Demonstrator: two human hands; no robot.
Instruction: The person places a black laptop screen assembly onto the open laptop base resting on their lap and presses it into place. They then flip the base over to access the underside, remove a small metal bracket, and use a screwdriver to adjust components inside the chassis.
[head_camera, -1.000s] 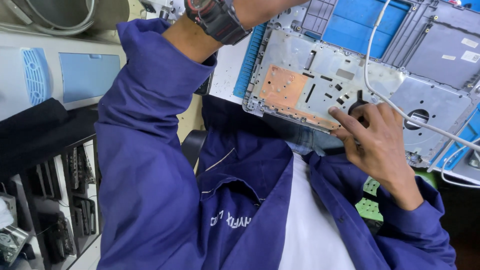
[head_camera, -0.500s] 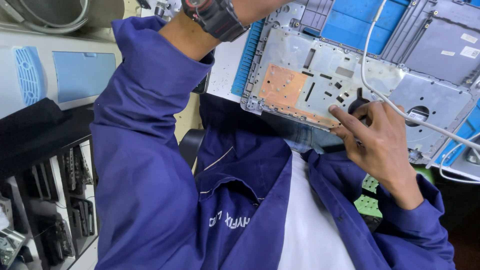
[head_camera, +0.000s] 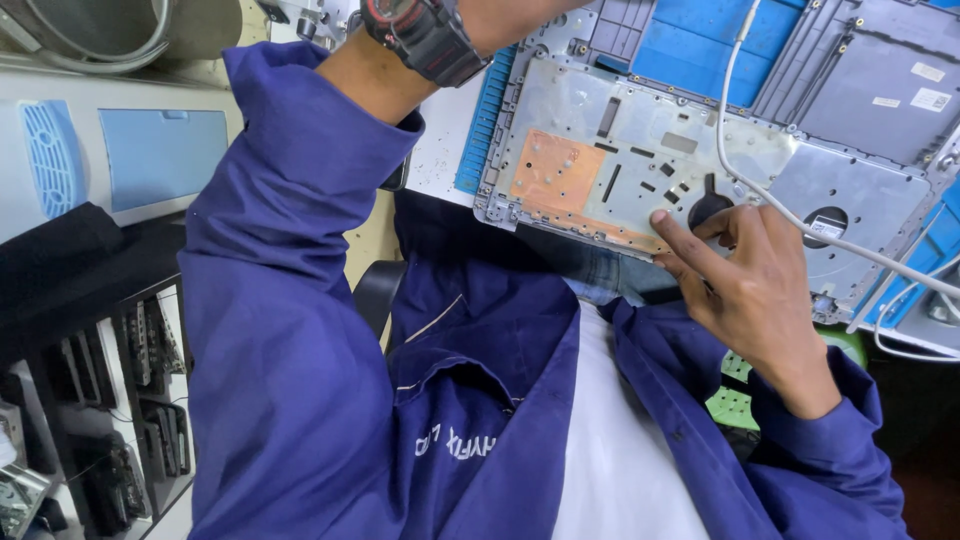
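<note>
One tip: keep right hand (head_camera: 760, 290) index pressing flat on laptop chassis plate (head_camera: 600, 170) at bench's near edge, other fingers curled (grip unclear), clear of white cable (head_camera: 790, 215); left hand out of frame.

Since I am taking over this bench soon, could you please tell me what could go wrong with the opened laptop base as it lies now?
1. The laptop base overhangs the table edge above the lap, steadied only by the right hand; it might tip or slide off.
2. The white cable runs loose across the metal plate beside that hand; it could snag on a finger.
3. The left hand is out of view, wristwatch near the base corner; it might knock it.
</note>
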